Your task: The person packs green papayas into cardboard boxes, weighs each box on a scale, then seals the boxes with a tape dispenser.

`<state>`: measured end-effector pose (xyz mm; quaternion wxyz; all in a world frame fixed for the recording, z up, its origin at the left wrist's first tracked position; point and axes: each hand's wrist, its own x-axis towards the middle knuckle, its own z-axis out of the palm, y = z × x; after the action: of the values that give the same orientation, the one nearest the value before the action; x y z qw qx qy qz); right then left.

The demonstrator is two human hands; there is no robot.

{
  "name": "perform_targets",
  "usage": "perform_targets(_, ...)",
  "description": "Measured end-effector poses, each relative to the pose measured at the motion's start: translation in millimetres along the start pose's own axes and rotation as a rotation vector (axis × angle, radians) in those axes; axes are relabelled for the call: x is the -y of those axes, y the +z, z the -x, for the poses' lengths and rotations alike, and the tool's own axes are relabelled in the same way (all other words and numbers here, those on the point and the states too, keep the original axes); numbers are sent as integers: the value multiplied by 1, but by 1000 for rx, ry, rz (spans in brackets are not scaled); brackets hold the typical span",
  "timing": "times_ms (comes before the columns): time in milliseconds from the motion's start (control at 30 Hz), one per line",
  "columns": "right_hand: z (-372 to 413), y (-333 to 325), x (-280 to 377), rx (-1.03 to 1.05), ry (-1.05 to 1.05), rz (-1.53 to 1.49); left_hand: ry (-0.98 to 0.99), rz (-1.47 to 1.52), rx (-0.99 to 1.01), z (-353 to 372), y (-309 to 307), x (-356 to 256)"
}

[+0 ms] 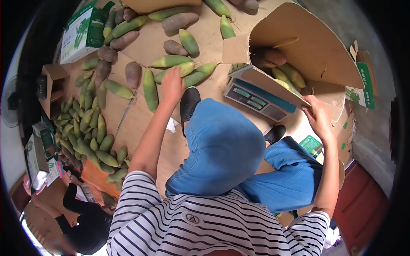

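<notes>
My left hand (173, 85) is closed round one end of a green radish (186, 68) on the cardboard-covered floor. Against it lie two more green radishes (200, 76), with another (150, 90) to the left. My right hand (318, 113) grips the near flap of an open cardboard box (307, 45), its fingers over the edge. Inside the box are green radishes (292, 76) and a reddish-brown root (269, 57). The box rests on a digital scale (256, 102) with lit green displays. Part of the box's contents is hidden by the flap.
A large pile of green radishes (87, 132) lies to the left. Reddish-brown roots (179, 22) are scattered at the back. A green-and-white carton (83, 34) stands back left. At the lower left, a person in black (87, 222) is nearby. A red door panel (358, 205) is at right.
</notes>
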<state>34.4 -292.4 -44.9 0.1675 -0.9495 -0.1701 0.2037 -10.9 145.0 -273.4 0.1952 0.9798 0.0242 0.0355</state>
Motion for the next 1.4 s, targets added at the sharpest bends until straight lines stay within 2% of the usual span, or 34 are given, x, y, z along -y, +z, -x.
perform_targets(67, 0, 0, 1, -8, -11, 0, 71, 15, -57, -27, 11, -19)
perform_targets(167, 0, 2, 0, -12, -55, 16, 111, -17, 36, -44, 40, -20)
perform_targets(200, -1, 5, -3, -26, -82, 21, 53, -38, 226, -49, 47, -14)
perform_targets(233, 2, 4, -7, -43, -97, 28, 145, -54, 117, -48, 49, -12)
perform_targets(300, 3, 2, -10, -6, -87, 53, 217, 51, 62, -45, 48, -4)
perform_targets(333, 4, 3, -11, -30, -97, 48, 167, 117, 89, -37, 31, -10)
perform_targets(367, 5, 5, -11, -54, -111, 39, 146, 247, -62, -25, 21, -11)
perform_targets(433, 5, 7, -13, -87, -127, 39, -20, 344, -167, 1, 15, 8)
perform_targets(500, 7, 9, -15, -112, -135, 39, -357, 467, -176, 5, -24, 9)
perform_targets(567, 7, 10, -15, -129, -150, 38, -646, 1002, -339, -1, -58, 22)
perform_targets(633, 7, 15, -19, -164, -171, 49, -572, 1267, -369, -6, -102, 14)
perform_targets(700, 7, 15, -19, -152, -167, 71, -275, 1370, -376, -6, -162, -47)
perform_targets(833, 7, 16, -21, -160, -177, 67, 78, 1763, -390, -16, -239, -167)
perform_targets(900, 8, 16, -19, -166, -184, 63, -1, 1730, -440, -32, -246, -234)
perform_targets(933, 8, 17, -20, -168, -194, 73, 159, 1569, -329, -36, -235, -245)
perform_targets(967, 8, 19, -22, -170, -202, 83, 182, 1521, -189, -45, -227, -250)
perform_targets(1033, 8, 17, -22, -161, -205, 92, 104, 1493, -100, -48, -214, -256)
perform_targets(1167, 10, 17, -22, -155, -197, 78, -156, 1334, -111, -36, -164, -187)
perform_targets(1233, 9, 16, -22, -156, -202, 71, -385, 1197, -25, -14, -130, -137)
perform_targets(1300, 10, 14, -19, -137, -205, 60, -477, 1022, 70, 18, -82, -72)
perform_targets(1400, 9, 15, -18, -97, -158, 97, -595, 838, 70, 78, -19, 17)
